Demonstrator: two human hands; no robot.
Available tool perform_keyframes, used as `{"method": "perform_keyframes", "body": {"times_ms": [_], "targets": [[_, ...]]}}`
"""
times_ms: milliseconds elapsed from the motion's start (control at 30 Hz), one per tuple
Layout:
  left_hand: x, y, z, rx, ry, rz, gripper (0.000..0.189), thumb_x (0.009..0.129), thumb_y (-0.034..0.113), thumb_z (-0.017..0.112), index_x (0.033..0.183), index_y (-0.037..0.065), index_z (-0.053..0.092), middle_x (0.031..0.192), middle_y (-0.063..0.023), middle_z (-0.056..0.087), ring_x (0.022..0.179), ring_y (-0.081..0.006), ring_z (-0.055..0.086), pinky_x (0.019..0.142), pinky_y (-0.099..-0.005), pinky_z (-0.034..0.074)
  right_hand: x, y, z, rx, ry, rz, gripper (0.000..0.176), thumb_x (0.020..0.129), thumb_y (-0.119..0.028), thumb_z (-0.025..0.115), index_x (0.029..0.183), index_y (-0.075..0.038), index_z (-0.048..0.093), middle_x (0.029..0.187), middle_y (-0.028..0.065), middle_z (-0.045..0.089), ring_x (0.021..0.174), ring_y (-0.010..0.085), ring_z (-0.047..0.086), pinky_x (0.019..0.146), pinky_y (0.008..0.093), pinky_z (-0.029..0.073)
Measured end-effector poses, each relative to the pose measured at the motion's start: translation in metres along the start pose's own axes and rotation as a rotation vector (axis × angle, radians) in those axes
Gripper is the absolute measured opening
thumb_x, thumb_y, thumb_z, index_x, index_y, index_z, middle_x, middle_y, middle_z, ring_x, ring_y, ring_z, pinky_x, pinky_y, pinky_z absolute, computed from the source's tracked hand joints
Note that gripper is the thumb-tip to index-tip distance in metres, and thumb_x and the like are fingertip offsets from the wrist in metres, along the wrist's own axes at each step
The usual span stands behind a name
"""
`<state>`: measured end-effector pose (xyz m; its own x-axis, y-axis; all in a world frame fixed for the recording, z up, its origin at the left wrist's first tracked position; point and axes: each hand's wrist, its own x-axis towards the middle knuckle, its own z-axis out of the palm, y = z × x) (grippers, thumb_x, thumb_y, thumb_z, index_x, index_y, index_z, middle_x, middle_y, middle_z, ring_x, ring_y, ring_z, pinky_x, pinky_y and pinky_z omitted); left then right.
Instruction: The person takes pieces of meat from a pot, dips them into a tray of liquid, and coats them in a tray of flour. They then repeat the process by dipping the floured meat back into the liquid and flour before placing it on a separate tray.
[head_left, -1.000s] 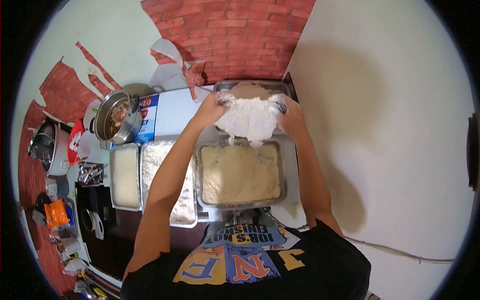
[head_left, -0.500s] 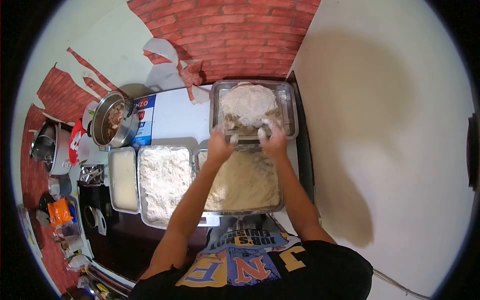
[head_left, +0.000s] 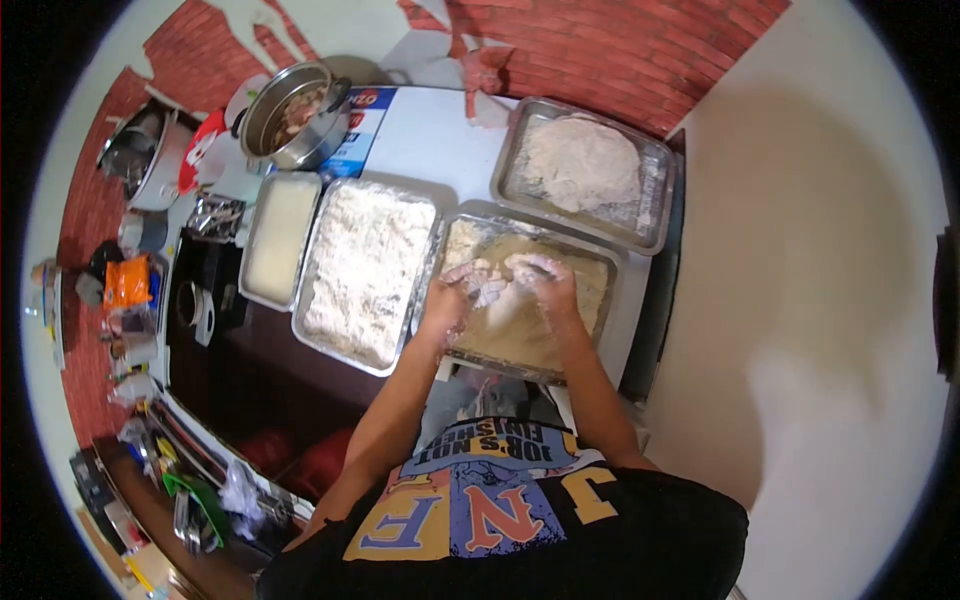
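Both hands are over a metal tray [head_left: 612,300] of pale yellow breading powder [head_left: 525,335]. My left hand [head_left: 468,290] is caked in white flour, its fingers apart and pointing inward. Facing it, my right hand [head_left: 545,278] has bent, floured fingers set apart. No object shows in either hand. A whitish blur of powder lies between and just below them. Behind, a floured, flattened piece of food [head_left: 583,162] lies in another metal tray [head_left: 655,195]. Left of my hands is a tray of white flour [head_left: 368,270].
A narrower tray of pale liquid [head_left: 277,240] stands left of the flour. Behind it is a steel pot [head_left: 318,135] with chunks of food inside. A wall [head_left: 800,300] borders the right side. Stacked pots [head_left: 150,150] and an orange packet [head_left: 128,282] are at far left.
My hands have moved from the back tray with the floured piece to the powder tray nearer me. The floured piece stays in the back tray. The camera view has turned and shifted.
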<state>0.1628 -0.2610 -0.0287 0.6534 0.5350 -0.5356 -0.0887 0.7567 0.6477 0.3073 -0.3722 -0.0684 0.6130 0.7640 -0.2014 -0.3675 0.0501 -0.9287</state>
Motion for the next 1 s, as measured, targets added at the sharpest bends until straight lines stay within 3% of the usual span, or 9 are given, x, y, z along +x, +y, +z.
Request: {"method": "perform_keyframes", "body": {"times_ms": [33,133,267,367,467,567,600,667,1000], "targets": [[-0.001,0.001,-0.009,0.068,-0.051,0.006,0.035,0.096,0.013,0.043,0.126,-0.005,0.048,0.117,-0.0221,0.059,0.104,-0.0314,0.062,0.091,-0.0412,0.053,-0.003,0.012,-0.004,0.296,0.033,0.143,0.028,0.085,0.005,0.059,0.113,0.005,0.061,0.107,0.0139,0.066,0.092,0.0203,0.065,0.078,0.0327,0.055],[-0.014,0.009,-0.016,-0.170,-0.069,-0.066,0.039,0.096,0.016,0.036,0.129,-0.005,0.044,0.121,-0.0228,0.058,0.111,-0.0332,0.059,0.097,-0.0433,0.048,0.000,0.018,-0.003,0.434,0.000,0.267,0.030,0.089,-0.003,0.057,0.117,0.005,0.056,0.118,0.0196,0.061,0.095,0.0271,0.065,0.079,0.0369,0.055],[-0.021,0.016,-0.026,-0.223,-0.137,-0.060,0.049,0.100,0.034,0.031,0.133,0.000,0.042,0.125,-0.0186,0.057,0.112,-0.0302,0.058,0.094,-0.0408,0.048,-0.008,0.014,0.003,0.648,-0.148,0.243,0.032,0.097,-0.017,0.047,0.119,0.006,0.053,0.116,0.0217,0.062,0.098,0.0298,0.064,0.082,0.0367,0.054],[-0.014,0.020,-0.038,-0.213,-0.199,-0.119,0.045,0.099,0.028,0.033,0.131,0.000,0.045,0.123,-0.0185,0.059,0.105,-0.0289,0.062,0.090,-0.0411,0.050,-0.014,0.007,0.014,0.481,-0.032,0.238,0.030,0.096,-0.013,0.049,0.118,0.007,0.053,0.116,0.0220,0.062,0.101,0.0301,0.064,0.084,0.0362,0.053],[-0.013,0.032,-0.039,0.285,-0.052,-0.091,0.038,0.096,0.026,0.043,0.122,0.002,0.057,0.112,-0.0159,0.065,0.096,-0.0260,0.066,0.083,-0.0400,0.052,-0.024,0.018,0.020,-0.003,0.268,0.005,0.033,0.090,-0.013,0.058,0.119,0.003,0.054,0.115,0.0201,0.063,0.102,0.0305,0.063,0.085,0.0366,0.051],[0.003,0.027,-0.062,1.043,-0.264,0.469,0.034,0.086,0.026,0.061,0.107,0.001,0.064,0.096,-0.0175,0.068,0.086,-0.0283,0.066,0.075,-0.0385,0.051,-0.035,0.014,0.027,-1.045,0.287,-0.537,0.038,0.083,-0.013,0.064,0.119,-0.002,0.056,0.117,0.0160,0.062,0.102,0.0294,0.062,0.087,0.0367,0.049],[0.004,0.024,-0.069,1.283,-0.332,0.664,0.033,0.082,0.026,0.066,0.102,0.001,0.067,0.091,-0.0180,0.068,0.082,-0.0291,0.066,0.072,-0.0380,0.051,-0.044,0.020,0.033,-1.129,0.349,-0.514,0.038,0.082,-0.013,0.065,0.118,-0.004,0.057,0.115,0.0147,0.062,0.100,0.0288,0.062,0.085,0.0366,0.049],[-0.011,0.042,-0.057,1.211,-0.382,0.516,0.036,0.081,0.026,0.069,0.107,0.001,0.065,0.097,-0.0177,0.068,0.087,-0.0295,0.066,0.078,-0.0378,0.051,-0.045,0.025,0.045,-1.299,0.468,-0.499,0.039,0.079,-0.013,0.066,0.116,-0.008,0.059,0.112,0.0121,0.063,0.097,0.0276,0.062,0.081,0.0363,0.050],[-0.016,0.057,-0.103,1.160,-0.643,0.490,0.037,0.078,0.014,0.065,0.113,0.002,0.064,0.102,-0.0162,0.068,0.090,-0.0245,0.066,0.079,-0.0354,0.051,-0.114,0.017,0.094,-1.182,0.691,-0.270,0.039,0.074,-0.012,0.071,0.112,-0.009,0.062,0.107,0.0100,0.062,0.090,0.0242,0.062,0.075,0.0385,0.050]]}}
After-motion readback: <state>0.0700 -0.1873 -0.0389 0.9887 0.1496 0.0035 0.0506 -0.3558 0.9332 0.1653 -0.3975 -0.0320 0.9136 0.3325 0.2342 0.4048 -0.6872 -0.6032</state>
